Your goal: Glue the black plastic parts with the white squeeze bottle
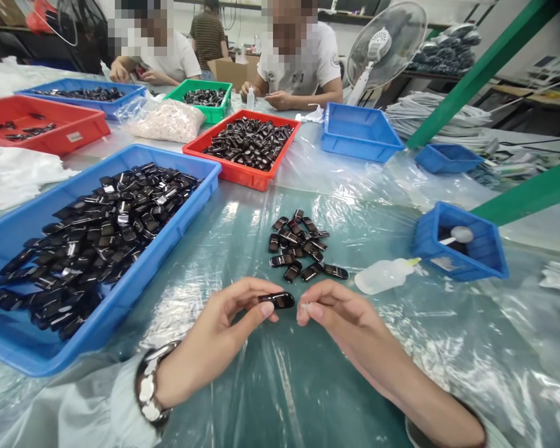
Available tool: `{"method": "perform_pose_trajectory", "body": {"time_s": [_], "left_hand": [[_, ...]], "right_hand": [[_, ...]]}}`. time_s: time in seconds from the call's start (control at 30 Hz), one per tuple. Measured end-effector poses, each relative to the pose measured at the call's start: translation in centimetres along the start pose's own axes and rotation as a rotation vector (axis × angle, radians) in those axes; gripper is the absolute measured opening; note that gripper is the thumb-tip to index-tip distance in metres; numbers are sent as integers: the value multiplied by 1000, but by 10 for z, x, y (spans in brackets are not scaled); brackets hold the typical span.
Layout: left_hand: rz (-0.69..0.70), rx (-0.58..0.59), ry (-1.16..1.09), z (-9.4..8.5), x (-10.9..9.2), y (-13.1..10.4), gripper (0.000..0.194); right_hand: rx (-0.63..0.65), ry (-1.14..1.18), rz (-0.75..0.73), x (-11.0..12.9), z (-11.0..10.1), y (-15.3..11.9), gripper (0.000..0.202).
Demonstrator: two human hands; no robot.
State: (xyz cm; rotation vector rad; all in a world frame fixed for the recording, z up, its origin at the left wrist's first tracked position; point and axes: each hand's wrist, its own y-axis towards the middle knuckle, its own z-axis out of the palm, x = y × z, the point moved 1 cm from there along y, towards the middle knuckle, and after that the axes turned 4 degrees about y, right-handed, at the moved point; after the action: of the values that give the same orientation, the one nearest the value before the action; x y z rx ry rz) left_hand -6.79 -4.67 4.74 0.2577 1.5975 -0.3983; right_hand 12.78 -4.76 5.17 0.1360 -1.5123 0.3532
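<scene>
My left hand [233,314] pinches a glossy black oblong plastic casing [282,300] between thumb and fingers. Just to its right, my right hand [340,311] is closed in a pinch on a tiny whitish piece [305,305], too small to make out; a narrow gap separates it from the casing. Beyond both hands lies a loose pile of similar black casings [294,239] on the plastic-covered table [242,386]. A translucent squeeze bottle [385,277] with a yellowish tip rests on its side past my right hand.
A large blue tray [168,252] heaped with black casings stands at left. Behind are a red tray [256,180] and green tray [224,109] of black parts. A small blue bin [476,264] holds a scoop [462,234]. Green posts [485,68] cross the right side. Two people sit opposite.
</scene>
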Motion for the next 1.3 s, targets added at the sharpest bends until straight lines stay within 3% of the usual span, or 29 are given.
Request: {"method": "perform_pose_trajectory", "body": {"time_s": [0.2, 0.57, 0.67, 0.97, 1.1, 1.17, 1.2, 1.3], "left_hand": [[-11, 44, 12, 2, 0, -3, 19], [-7, 73, 74, 4, -1, -4, 18], [4, 63, 107, 4, -1, -5, 17], [32, 73, 349, 3, -6, -14, 21], [109, 95, 457, 5, -15, -17, 24], [243, 17, 585, -1, -26, -21, 25], [336, -95, 682, -7, -34, -24, 27], [542, -672, 1053, -34, -54, -31, 36]], "right_hand": [[74, 170, 67, 0, 2, 1, 10], [109, 225, 153, 2, 0, -2, 4], [110, 218, 203, 2, -1, -1, 15], [223, 197, 305, -2, -4, -1, 24], [209, 120, 250, 0, -2, -1, 20], [148, 4, 137, 6, 0, -6, 15], [99, -84, 44, 10, 0, -9, 12], [-149, -373, -343, 23, -5, -23, 19]]}}
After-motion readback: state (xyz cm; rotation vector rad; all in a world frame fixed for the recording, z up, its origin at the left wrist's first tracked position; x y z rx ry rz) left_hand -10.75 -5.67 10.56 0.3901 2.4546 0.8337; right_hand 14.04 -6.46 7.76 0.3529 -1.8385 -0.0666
